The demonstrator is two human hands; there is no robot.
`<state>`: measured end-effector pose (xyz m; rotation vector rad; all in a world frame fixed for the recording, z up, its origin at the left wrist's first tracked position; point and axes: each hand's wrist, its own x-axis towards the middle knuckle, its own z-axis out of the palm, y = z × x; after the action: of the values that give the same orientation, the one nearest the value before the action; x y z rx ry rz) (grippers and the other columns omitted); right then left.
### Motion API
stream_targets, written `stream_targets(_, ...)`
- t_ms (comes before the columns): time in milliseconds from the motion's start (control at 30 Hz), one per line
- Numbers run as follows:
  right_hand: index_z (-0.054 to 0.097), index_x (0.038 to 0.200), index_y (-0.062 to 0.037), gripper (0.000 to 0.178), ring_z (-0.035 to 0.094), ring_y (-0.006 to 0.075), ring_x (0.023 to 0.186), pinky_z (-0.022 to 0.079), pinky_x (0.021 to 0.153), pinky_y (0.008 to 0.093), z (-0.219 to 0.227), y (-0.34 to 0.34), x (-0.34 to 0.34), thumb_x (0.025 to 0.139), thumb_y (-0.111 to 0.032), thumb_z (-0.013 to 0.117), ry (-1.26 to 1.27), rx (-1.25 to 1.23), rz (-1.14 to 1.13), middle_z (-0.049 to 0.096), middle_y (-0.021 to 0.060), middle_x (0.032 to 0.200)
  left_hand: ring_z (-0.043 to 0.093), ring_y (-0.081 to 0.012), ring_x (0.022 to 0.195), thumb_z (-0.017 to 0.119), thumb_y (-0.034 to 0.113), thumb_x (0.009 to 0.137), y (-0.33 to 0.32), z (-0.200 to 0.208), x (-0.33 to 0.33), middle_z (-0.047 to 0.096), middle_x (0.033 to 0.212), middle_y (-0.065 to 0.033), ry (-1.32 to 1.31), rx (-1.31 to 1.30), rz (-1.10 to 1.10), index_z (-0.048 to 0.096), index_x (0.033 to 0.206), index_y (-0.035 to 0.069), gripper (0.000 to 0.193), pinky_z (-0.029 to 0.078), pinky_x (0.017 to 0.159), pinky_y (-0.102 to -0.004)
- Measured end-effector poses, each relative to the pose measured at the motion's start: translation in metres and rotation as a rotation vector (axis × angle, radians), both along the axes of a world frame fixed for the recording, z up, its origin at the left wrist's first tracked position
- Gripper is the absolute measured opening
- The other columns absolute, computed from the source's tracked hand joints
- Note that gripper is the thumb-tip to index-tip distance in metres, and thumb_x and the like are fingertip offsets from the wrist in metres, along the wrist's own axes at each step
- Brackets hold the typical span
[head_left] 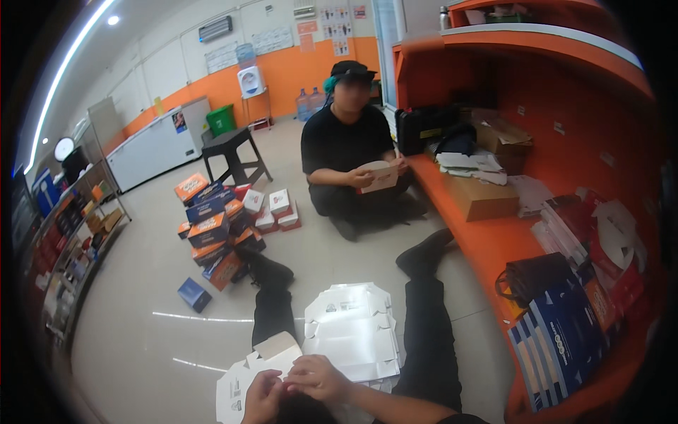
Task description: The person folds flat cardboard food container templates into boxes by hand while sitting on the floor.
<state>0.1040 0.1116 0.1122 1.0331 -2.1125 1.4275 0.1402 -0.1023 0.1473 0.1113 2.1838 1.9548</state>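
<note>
I sit on the floor with my legs stretched out and both hands close together at the lower edge. A partly folded white carton blank (pixel 229 387) lies under them, one flap standing up. My left hand (pixel 263 397) is closed on its edge, fingers bent. My right hand (pixel 319 378) reaches across beside it, fingers curled and pressed on the same carton, where a bit of red shows. Between my legs lies a stack of flat white carton blanks (pixel 353 332) with small dark print. The carton's lower part is hidden by my hands and a dark shape.
A person (pixel 349 148) in black sits opposite, holding a white carton (pixel 381 177). Folded orange, blue and white boxes (pixel 210 230) are heaped left of my foot. An orange shelf (pixel 487 240) with packaging runs along the right. A dark stool (pixel 236 152) stands behind the heap.
</note>
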Motion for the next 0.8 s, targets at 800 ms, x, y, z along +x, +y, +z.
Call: stream_targets(800, 0.071, 0.091, -0.0157, 0.01, 0.065, 0.0207, 0.091, 0.042, 0.103, 0.0443, 0.008, 0.027, -0.015, 0.084, -0.02, 0.076, 0.036, 0.102, 0.03, 0.069, -0.0009, 0.089, 0.066, -0.0267, 0.105, 0.073, 0.017, 0.095, 0.02, 0.072, 0.02, 0.066, 0.117, -0.0142, -0.028, -0.583, -0.013, 0.045, 0.14, -0.004, 0.057, 0.056, 0.09, -0.0389)
